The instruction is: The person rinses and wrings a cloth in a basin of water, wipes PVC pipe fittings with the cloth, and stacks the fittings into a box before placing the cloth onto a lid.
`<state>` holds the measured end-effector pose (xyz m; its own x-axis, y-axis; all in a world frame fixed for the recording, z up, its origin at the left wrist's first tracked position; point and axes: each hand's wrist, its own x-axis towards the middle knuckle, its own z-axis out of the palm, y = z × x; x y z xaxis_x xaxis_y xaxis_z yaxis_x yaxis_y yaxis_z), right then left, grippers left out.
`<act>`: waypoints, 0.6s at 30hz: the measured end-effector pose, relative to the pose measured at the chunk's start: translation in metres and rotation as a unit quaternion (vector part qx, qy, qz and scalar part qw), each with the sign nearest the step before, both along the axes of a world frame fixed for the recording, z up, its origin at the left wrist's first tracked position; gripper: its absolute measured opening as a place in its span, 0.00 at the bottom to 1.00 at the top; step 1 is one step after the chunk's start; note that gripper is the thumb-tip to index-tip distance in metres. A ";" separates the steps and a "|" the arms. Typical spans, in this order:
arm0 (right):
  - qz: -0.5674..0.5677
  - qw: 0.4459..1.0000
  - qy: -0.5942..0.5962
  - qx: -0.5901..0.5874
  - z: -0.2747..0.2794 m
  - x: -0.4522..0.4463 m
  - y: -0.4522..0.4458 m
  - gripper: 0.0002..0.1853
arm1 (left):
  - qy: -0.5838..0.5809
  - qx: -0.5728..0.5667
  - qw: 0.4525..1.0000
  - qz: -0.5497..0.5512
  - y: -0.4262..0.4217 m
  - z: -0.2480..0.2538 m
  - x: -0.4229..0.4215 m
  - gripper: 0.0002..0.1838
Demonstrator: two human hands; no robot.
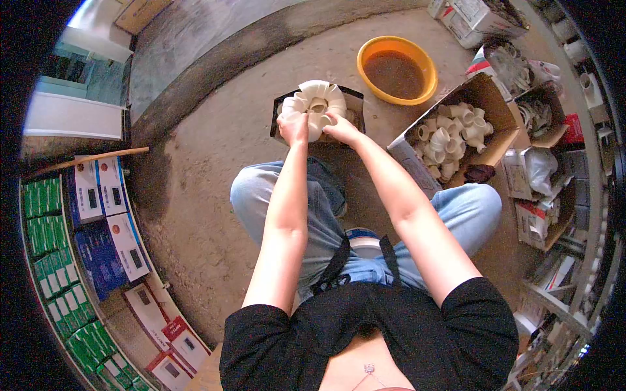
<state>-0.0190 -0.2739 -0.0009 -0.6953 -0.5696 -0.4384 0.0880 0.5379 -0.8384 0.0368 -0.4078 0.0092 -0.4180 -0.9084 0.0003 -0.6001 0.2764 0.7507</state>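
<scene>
White plastic pipe elbows (314, 89) are grouped in a rough ring on top of a dark, black-sided box (354, 104) on the floor ahead of me. My left hand (293, 128) is closed on a pipe elbow at the ring's near left side. Across from it, my right hand (342, 130) has its thumb and fingers curled on a pipe elbow (314, 127) at the near right. The two hands are close together, and parts of the fittings are hidden behind the fingers. What lies deeper in the box is out of sight.
An open cardboard box (404, 146) of loose white pipe fittings (450, 133) stands by my right knee. Beyond is a yellow basin (427, 94) of brownish liquid. More boxes (531, 169) and shelving line the right; green packages (52, 228) and boxed goods (85, 189) fill the left shelf.
</scene>
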 end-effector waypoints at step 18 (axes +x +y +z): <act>-0.235 0.938 0.248 0.062 0.051 0.001 0.014 0.09 | 0.217 -0.056 0.942 -0.248 0.041 0.067 -0.006 0.29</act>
<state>-0.0183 -0.2600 0.0499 -0.9927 -0.1150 -0.0368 -0.0447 0.6335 -0.7725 0.0305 -0.3668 0.0767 -0.7301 -0.5848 0.3534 -0.0194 0.5348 0.8448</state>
